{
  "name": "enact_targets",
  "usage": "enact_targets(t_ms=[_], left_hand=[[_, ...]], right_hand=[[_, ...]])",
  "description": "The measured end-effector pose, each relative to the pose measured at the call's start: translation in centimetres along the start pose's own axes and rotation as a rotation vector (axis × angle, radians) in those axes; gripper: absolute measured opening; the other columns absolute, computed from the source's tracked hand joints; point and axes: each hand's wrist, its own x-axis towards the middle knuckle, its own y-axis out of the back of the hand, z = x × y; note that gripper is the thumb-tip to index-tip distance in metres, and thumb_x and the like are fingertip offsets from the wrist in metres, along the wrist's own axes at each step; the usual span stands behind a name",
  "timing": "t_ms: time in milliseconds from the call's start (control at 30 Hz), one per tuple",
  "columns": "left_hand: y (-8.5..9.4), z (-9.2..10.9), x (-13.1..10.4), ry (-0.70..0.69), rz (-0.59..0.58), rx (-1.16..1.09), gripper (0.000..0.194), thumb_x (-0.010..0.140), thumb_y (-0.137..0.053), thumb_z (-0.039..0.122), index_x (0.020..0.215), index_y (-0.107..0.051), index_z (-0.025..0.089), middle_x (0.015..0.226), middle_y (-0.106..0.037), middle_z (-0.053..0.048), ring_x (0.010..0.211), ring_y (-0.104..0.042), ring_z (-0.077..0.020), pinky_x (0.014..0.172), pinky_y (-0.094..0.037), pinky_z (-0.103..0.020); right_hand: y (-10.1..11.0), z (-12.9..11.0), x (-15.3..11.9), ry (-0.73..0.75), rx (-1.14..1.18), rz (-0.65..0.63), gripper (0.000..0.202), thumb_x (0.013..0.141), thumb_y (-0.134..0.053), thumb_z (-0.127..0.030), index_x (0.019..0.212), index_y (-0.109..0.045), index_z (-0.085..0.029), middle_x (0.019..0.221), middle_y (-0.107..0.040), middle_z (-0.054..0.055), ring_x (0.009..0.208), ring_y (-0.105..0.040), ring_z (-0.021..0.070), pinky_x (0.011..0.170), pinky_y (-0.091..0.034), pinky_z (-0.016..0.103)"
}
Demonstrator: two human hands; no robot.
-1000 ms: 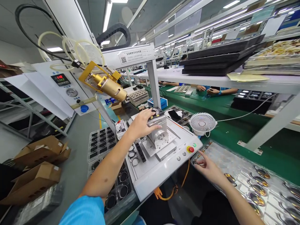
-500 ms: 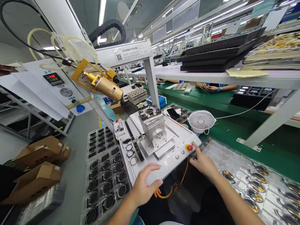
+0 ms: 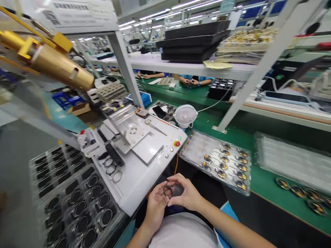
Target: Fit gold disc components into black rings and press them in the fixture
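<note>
In front of my lap, a small round ring-shaped part point(image 3: 168, 191) with a dark rim is held between both hands. My left hand point(image 3: 156, 203) is cupped under it, with its fingers against the ring's left side. My right hand point(image 3: 188, 193) grips the ring from the right, thumb below and fingers above. Just beyond the hands is the white machine base point(image 3: 165, 132), with a red stop button point(image 3: 177, 143) at its front corner. A metal fixture point(image 3: 126, 125) stands on that base. Several loose rings point(image 3: 110, 168) lie on its left side.
A clear tray of round black parts point(image 3: 81, 208) is at left. To the right are a tray of coiled parts point(image 3: 223, 158), another clear tray point(image 3: 292, 162) and a white fan point(image 3: 185, 116). A gold dispensing head point(image 3: 62, 69) hangs at upper left; a co-worker's hands point(image 3: 191, 82) show across the bench.
My right hand has left the green button and my left hand has drawn back; both now hold a ring. The fixture has slid back on the base. The view has swung right.
</note>
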Motion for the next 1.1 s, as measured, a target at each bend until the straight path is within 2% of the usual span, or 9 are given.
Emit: enact_targets(t_ms=[133, 233, 300, 400, 567, 733, 867, 967, 1100], left_hand=[[0.1, 0.5, 0.8, 0.017, -0.003, 0.084, 0.052, 0.061, -0.095, 0.036, 0.108, -0.075, 0.025, 0.114, -0.078, -0.012, 0.104, -0.075, -0.0311, 0.099, -0.058, -0.047], [0.0, 1.1, 0.7, 0.030, 0.049, 0.166, 0.048, 0.063, -0.094, 0.031, 0.106, -0.075, 0.022, 0.110, -0.079, -0.012, 0.098, -0.077, -0.0297, 0.094, -0.061, -0.046], [-0.1, 1.3, 0.3, 0.046, 0.095, 0.173, 0.048, 0.065, -0.093, 0.034, 0.107, -0.074, 0.019, 0.111, -0.078, -0.013, 0.095, -0.078, -0.0294, 0.089, -0.062, -0.045], [0.2, 1.1, -0.3, 0.063, 0.132, 0.131, 0.049, 0.066, -0.092, 0.036, 0.107, -0.073, 0.016, 0.114, -0.076, -0.015, 0.091, -0.079, -0.0290, 0.086, -0.063, -0.044], [1.2, 0.2, -0.7, 0.076, 0.085, 0.088, 0.046, 0.069, -0.091, 0.032, 0.108, -0.073, 0.016, 0.116, -0.076, -0.015, 0.101, -0.077, -0.0297, 0.092, -0.060, -0.043], [1.2, 0.1, -0.6, 0.050, 0.044, 0.123, 0.044, 0.071, -0.091, 0.030, 0.109, -0.072, 0.016, 0.114, -0.077, -0.015, 0.110, -0.073, -0.0275, 0.095, -0.057, -0.039], [0.7, 1.0, -0.6, 0.062, 0.006, 0.067, 0.042, 0.073, -0.090, 0.027, 0.110, -0.072, 0.016, 0.110, -0.077, -0.013, 0.108, -0.073, -0.0252, 0.101, -0.054, -0.040], [0.0, 2.0, -0.3, 0.117, -0.089, 0.002, 0.048, 0.070, -0.092, 0.024, 0.113, -0.071, 0.019, 0.115, -0.075, -0.012, 0.101, -0.075, -0.0239, 0.097, -0.055, -0.039], [-1.2, 3.7, 0.6, 0.168, -0.306, -0.064, 0.070, 0.060, -0.098, 0.026, 0.124, -0.069, 0.025, 0.137, -0.064, -0.013, 0.095, -0.076, -0.0244, 0.087, -0.057, -0.036]], right_hand=[[0.8, -1.0, 0.3, 0.118, -0.140, -0.061, 0.072, 0.062, -0.091, -0.064, 0.115, -0.071, -0.020, 0.098, -0.067, 0.008, 0.092, -0.064, 0.0237, 0.082, -0.056, 0.037], [3.4, -2.1, 1.2, 0.165, -0.452, -0.209, 0.074, 0.067, -0.091, -0.058, 0.127, -0.068, -0.021, 0.122, -0.068, 0.013, 0.113, -0.061, 0.0276, 0.099, -0.051, 0.040], [6.6, -2.4, 2.2, -0.020, -0.798, -0.187, 0.067, 0.077, -0.086, -0.051, 0.134, -0.065, -0.024, 0.135, -0.064, 0.012, 0.122, -0.059, 0.0274, 0.105, -0.048, 0.038], [12.3, -1.7, 3.5, -0.395, -1.164, 0.007, 0.038, 0.097, -0.062, -0.027, 0.133, -0.066, -0.015, 0.122, -0.069, 0.019, 0.112, -0.066, 0.0296, 0.097, -0.051, 0.039], [17.2, 0.6, 4.3, -0.582, -1.318, 0.041, 0.024, 0.090, -0.057, -0.010, 0.104, -0.076, -0.006, 0.099, -0.071, 0.026, 0.103, -0.069, 0.0368, 0.086, -0.052, 0.040], [17.7, 1.5, 4.1, -0.592, -1.322, 0.050, 0.027, 0.091, -0.052, -0.009, 0.102, -0.077, -0.005, 0.099, -0.072, 0.028, 0.102, -0.070, 0.0372, 0.085, -0.052, 0.041], [17.4, 0.4, 3.6, -0.544, -1.198, 0.082, 0.036, 0.099, -0.046, -0.020, 0.122, -0.073, -0.013, 0.106, -0.076, 0.018, 0.093, -0.073, 0.0285, 0.083, -0.056, 0.037], [14.5, -1.0, 3.1, -0.285, -0.798, 0.026, 0.036, 0.100, -0.051, -0.032, 0.124, -0.074, -0.019, 0.104, -0.076, 0.010, 0.080, -0.073, 0.0214, 0.074, -0.060, 0.031], [8.5, -3.2, 2.8, 0.078, -0.222, -0.048, 0.022, 0.096, -0.063, -0.035, 0.103, -0.080, -0.022, 0.095, -0.074, 0.008, 0.066, -0.069, 0.0181, 0.058, -0.059, 0.030]])
